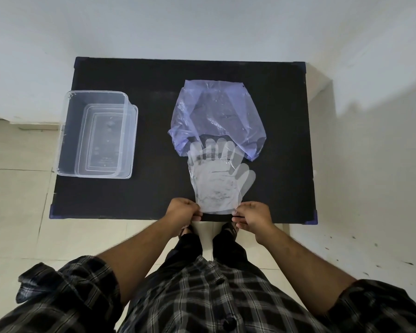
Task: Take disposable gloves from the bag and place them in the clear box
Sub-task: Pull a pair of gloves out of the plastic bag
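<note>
A thin purple plastic bag (216, 114) lies flat on the black table (154, 80), its mouth facing me. A stack of clear disposable gloves (216, 181) sticks out of that mouth, fingertips still under the bag's edge, cuffs at the table's near edge. My left hand (181, 210) pinches the left corner of the cuffs. My right hand (252, 216) pinches the right corner. The clear box (95, 133) stands at the table's left side, apart from both hands, with nothing in it that I can make out.
The table's near edge runs just under my hands. Pale floor tiles surround the table, and a white wall rises behind it. My feet in dark sandals stand below the near edge.
</note>
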